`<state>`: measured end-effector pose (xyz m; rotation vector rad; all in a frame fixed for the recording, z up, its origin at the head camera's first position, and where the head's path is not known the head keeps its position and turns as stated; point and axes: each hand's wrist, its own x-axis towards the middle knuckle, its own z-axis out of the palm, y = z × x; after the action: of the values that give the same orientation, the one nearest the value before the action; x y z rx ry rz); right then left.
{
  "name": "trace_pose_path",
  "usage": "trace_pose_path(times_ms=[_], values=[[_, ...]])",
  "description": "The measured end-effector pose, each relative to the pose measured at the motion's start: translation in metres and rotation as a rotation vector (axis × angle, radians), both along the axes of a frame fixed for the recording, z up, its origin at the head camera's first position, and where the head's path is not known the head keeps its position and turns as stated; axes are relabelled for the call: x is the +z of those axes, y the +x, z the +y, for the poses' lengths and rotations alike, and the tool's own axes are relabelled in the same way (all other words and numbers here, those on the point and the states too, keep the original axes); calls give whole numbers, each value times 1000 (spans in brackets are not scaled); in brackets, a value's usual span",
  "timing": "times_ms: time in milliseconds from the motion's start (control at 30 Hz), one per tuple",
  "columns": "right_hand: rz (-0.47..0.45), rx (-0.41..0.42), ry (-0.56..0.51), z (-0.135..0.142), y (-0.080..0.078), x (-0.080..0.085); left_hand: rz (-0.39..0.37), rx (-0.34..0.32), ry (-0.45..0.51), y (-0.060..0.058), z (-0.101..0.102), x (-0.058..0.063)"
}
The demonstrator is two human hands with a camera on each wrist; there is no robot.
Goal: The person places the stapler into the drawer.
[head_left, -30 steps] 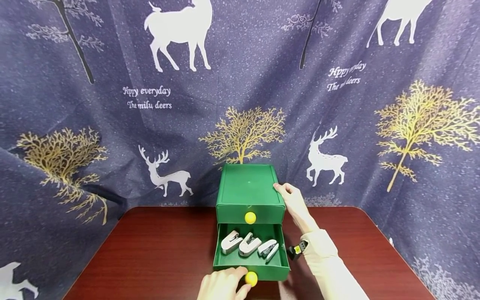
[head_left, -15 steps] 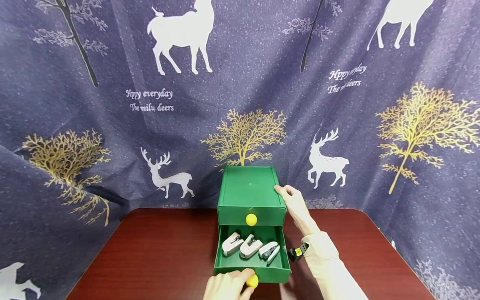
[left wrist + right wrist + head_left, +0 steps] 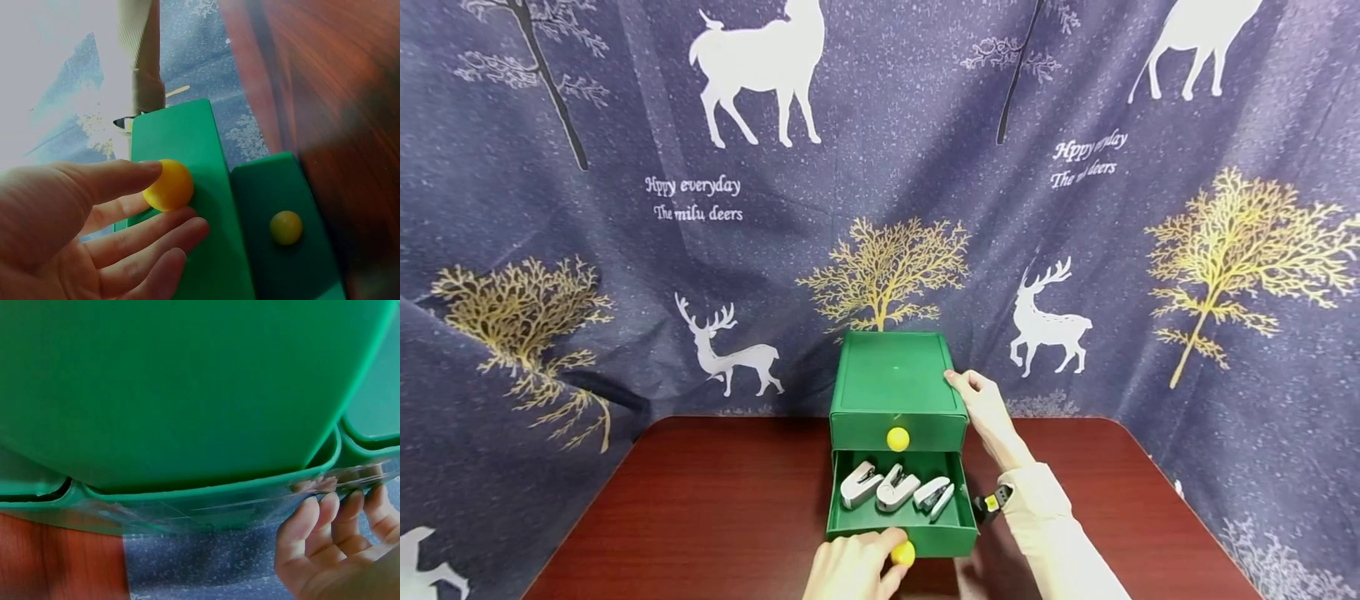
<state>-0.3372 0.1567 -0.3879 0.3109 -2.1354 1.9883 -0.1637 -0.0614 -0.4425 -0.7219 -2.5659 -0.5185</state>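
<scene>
A green two-drawer cabinet (image 3: 895,375) stands at the table's back, its lower drawer (image 3: 943,543) pulled out. Three small white staplers lie in a row inside it: a left one (image 3: 859,485), a middle one (image 3: 895,490) and a right one (image 3: 934,496). My left hand (image 3: 850,567) pinches the yellow ball knob (image 3: 170,185) on that drawer's front between thumb and index finger; the other fingers extend beside it. My right hand (image 3: 988,408) rests against the cabinet's right side, thumb at the top edge. Its fingertips press the taped side in the right wrist view (image 3: 334,540).
The upper drawer (image 3: 857,429) is closed, with its own yellow knob (image 3: 898,439). Around the cabinet spreads a reddish-brown table (image 3: 722,508). A dark blue cloth (image 3: 925,167) with deer and trees hangs close behind.
My left thumb and index finger have closed on the lower knob. The lower drawer has slid slightly inward with that hand. The right hand has stayed against the cabinet's side.
</scene>
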Motion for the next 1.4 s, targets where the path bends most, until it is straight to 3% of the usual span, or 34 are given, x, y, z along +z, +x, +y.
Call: trace_pose_path(times_ms=[67,233,333,533,667,1100,1400], values=[[-88,-3,22,2,-6,5,9,0,4,-2,1,1],[-85,-68,7,3,-14,-6,-5,-1,-5,-9,3,7],[-71,-92,26,2,-14,-7,23,-5,-12,-13,3,10],[-105,-67,14,4,-15,-6,100,13,20,-25,5,8],[-128,-44,4,5,-15,-7,106,24,36,-31,6,5],[-56,-88,33,0,-12,-10,39,60,63,-55,6,5],[-56,-88,41,-1,-11,-7,78,64,63,-64,5,7]])
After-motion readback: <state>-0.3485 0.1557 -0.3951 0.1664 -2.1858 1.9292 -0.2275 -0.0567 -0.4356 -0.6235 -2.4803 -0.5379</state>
